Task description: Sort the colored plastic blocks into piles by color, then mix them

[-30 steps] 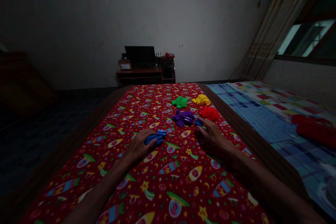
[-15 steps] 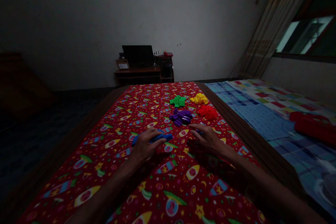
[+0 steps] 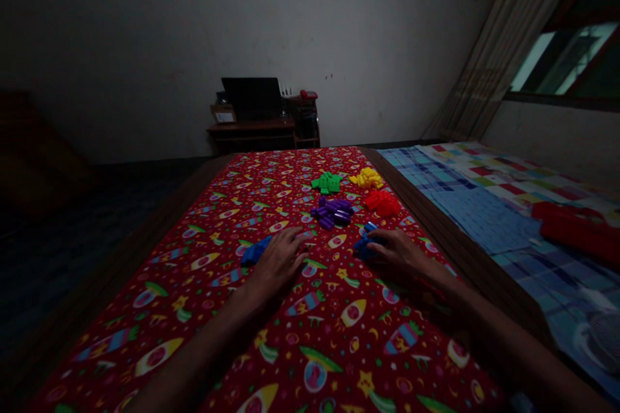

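Note:
My left hand [image 3: 281, 257] lies low over the red patterned cloth [image 3: 310, 310], its fingers stretched forward and slightly apart. Beside it, on its left, is a group of blue toy blocks [image 3: 254, 251], partly covered by the hand. My right hand [image 3: 398, 250] is further right, with its fingers and thumb bent around another small cluster of blue toy blocks [image 3: 363, 246]. Some of those blocks stick out past the fingertips. Just beyond both hands sits a pile of purple blocks [image 3: 333, 211].
Further back on the cloth are green blocks [image 3: 327, 182], yellow blocks [image 3: 367, 178] and red blocks [image 3: 382, 203]. A desk with a dark monitor [image 3: 252, 98] stands against the wall. On the right is a bed with a blue checked sheet [image 3: 489, 219] and a red bag [image 3: 576, 226].
My left hand has shifted right and its fingers have straightened, uncovering more blue blocks on its left. My right hand has moved right, and more blue blocks show at its fingers.

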The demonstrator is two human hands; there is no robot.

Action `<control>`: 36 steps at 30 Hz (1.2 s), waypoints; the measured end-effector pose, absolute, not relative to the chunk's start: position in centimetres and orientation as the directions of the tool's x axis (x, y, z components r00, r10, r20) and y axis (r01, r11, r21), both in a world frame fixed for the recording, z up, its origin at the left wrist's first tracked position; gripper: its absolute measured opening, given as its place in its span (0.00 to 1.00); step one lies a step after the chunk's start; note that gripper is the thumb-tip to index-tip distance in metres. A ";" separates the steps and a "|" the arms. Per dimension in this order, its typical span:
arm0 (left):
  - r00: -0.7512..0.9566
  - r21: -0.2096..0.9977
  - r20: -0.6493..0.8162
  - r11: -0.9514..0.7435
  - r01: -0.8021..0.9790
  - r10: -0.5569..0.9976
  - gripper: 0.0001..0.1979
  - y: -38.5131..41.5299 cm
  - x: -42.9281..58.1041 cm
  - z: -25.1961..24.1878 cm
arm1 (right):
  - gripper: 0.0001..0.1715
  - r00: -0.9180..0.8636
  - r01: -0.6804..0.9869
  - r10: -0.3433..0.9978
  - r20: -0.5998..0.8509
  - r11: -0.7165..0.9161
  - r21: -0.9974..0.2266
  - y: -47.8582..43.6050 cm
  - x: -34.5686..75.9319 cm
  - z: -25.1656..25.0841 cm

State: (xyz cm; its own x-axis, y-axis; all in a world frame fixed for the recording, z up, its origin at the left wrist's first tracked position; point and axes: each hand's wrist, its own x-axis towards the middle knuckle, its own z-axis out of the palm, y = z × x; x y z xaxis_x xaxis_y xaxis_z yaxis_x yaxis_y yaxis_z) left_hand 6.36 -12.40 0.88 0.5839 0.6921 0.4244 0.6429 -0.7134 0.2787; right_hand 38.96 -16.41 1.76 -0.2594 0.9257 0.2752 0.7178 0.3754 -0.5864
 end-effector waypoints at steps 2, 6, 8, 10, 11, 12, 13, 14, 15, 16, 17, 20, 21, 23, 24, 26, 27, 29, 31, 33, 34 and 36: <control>0.610 0.232 0.415 -0.726 0.647 0.675 0.11 -12.6 6.5 1.1 | 0.16 -0.224 0.673 0.941 0.254 0.337 -0.659 -16.4 39.2 1.7; 0.602 0.434 0.400 -0.722 0.540 0.691 0.17 -15.1 9.1 2.4 | 0.14 -0.191 0.535 0.953 0.235 0.302 -0.789 -17.0 36.6 2.1; 0.575 0.566 0.351 -0.657 0.499 0.739 0.21 -16.4 10.7 3.1 | 0.14 -0.249 0.481 0.934 0.257 0.350 -0.804 -17.5 34.7 2.4; 0.549 0.656 0.252 -0.557 0.509 0.797 0.19 -17.0 11.6 3.6 | 0.15 -0.343 0.443 0.897 0.280 0.417 -0.793 -17.9 33.6 2.7; 0.530 0.680 0.206 -0.510 0.527 0.822 0.17 -17.1 11.6 3.7 | 0.15 -0.366 0.445 0.886 0.284 0.435 -0.783 -18.0 33.5 2.8; 0.508 0.693 0.172 -0.470 0.547 0.844 0.15 -17.0 11.5 3.7 | 0.15 -0.359 0.467 0.889 0.284 0.435 -0.770 -18.0 33.7 2.8; 0.483 0.698 0.150 -0.438 0.567 0.863 0.14 -16.7 11.1 3.6 | 0.15 -0.332 0.505 0.901 0.279 0.419 -0.754 -18.0 34.3 2.8; 0.459 0.700 0.137 -0.414 0.582 0.878 0.13 -16.4 10.6 3.5 | 0.14 -0.292 0.546 0.917 0.272 0.394 -0.740 -17.9 35.0 2.8; 0.439 0.704 0.128 -0.393 0.592 0.890 0.13 -16.1 10.1 3.3 | 0.14 -0.252 0.581 0.931 0.266 0.365 -0.728 -17.9 36.0 2.7; 0.427 0.709 0.117 -0.376 0.596 0.897 0.13 -15.9 9.6 3.2 | 0.15 -0.224 0.606 0.940 0.258 0.342 -0.718 -17.8 37.0 2.5; 0.420 0.716 0.106 -0.363 0.597 0.901 0.14 -15.6 9.2 3.0 | 0.15 -0.208 0.625 0.945 0.251 0.326 -0.709 -17.8 37.9 2.3; 0.408 0.733 0.084 -0.334 0.593 0.909 0.15 -15.4 8.9 2.5 | 0.17 -0.185 0.686 0.944 0.273 0.323 -0.651 -17.6 39.9 1.8; 0.412 0.737 0.077 -0.330 0.589 0.908 0.16 -15.4 9.0 2.5 | 0.16 -0.182 0.716 0.934 0.307 0.340 -0.609 -17.4 40.2 1.6; 0.435 0.749 0.067 -0.333 0.573 0.898 0.17 -15.5 9.3 2.4 | 0.14 -0.173 0.779 0.898 0.404 0.376 -0.502 -16.9 40.6 1.3; 0.449 0.757 0.065 -0.337 0.560 0.891 0.18 -15.6 9.4 2.5 | 0.13 -0.170 0.803 0.876 0.451 0.389 -0.452 -16.6 40.7 1.2; 0.459 0.777 0.072 -0.338 0.531 0.886 0.19 -15.8 9.6 2.6 | 0.11 -0.157 0.831 0.839 0.521 0.397 -0.390 -16.1 40.8 1.1; 0.455 0.789 0.077 -0.333 0.516 0.887 0.18 -15.8 9.7 2.6 | 0.11 -0.143 0.834 0.825 0.546 0.397 -0.382 -15.9 40.7 1.2; 0.446 0.817 0.082 -0.317 0.482 0.891 0.15 -15.9 9.8 2.6 | 0.11 -0.121 0.817 0.810 0.574 0.410 -0.406 -16.2 39.9 1.4; 0.456 0.844 0.071 -0.297 0.446 0.887 0.11 -16.1 10.2 2.4 | 0.12 -0.134 0.756 0.818 0.560 0.450 -0.475 -17.1 38.2 1.8; 0.483 0.865 0.059 -0.286 0.413 0.874 0.09 -16.4 10.8 2.1 | 0.13 -0.238 0.666 0.834 0.497 0.513 -0.542 -18.3 35.9 2.0; 0.499 0.869 0.060 -0.291 0.400 0.865 0.09 -16.6 11.1 1.9 | 0.13 -0.317 0.629 0.829 0.461 0.548 -0.552 -18.9 34.8 2.1; 0.533 0.861 0.072 -0.323 0.394 0.843 0.08 -17.1 11.5 1.6 | 0.13 -0.455 0.596 0.794 0.402 0.607 -0.525 -19.8 32.9 1.9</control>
State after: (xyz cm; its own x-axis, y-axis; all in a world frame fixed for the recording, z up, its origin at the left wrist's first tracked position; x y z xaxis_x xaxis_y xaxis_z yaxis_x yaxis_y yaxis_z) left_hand 11.51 -17.07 1.61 0.5333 0.8429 0.0720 0.3939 -0.3227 0.8606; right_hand 32.90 -19.80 1.93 -0.4554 0.7943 0.4020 0.5963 0.6075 -0.5248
